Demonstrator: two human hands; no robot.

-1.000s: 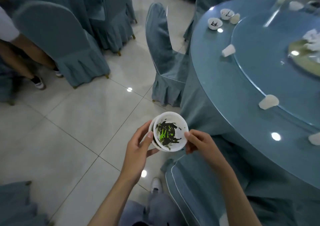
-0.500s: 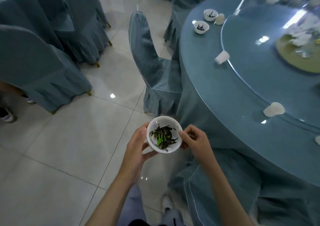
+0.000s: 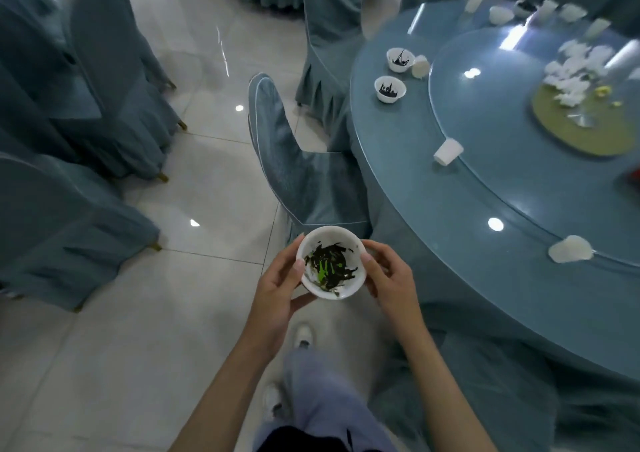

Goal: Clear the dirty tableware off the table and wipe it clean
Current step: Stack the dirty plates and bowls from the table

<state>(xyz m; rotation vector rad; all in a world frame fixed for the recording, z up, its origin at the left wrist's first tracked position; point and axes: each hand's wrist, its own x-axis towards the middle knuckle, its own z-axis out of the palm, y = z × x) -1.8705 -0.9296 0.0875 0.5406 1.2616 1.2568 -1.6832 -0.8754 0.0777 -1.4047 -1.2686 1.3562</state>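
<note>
Left hand [image 3: 277, 289] and right hand [image 3: 388, 278] grip a dirty bowl [image 3: 330, 263] from both sides, over the floor [image 3: 138, 313] beside the table [image 3: 450, 216]. Two far bowls [image 3: 389, 89] (also soiled) sit ahead-right on its rim, nearer the right hand.

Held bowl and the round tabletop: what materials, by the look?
The bowl: probably glazed ceramic, possibly melamine; white, smooth, thick rim, slight sheen. The tabletop: blue cloth apparently under glass or clear plastic; hard glossy surface with crisp light reflections.
</note>
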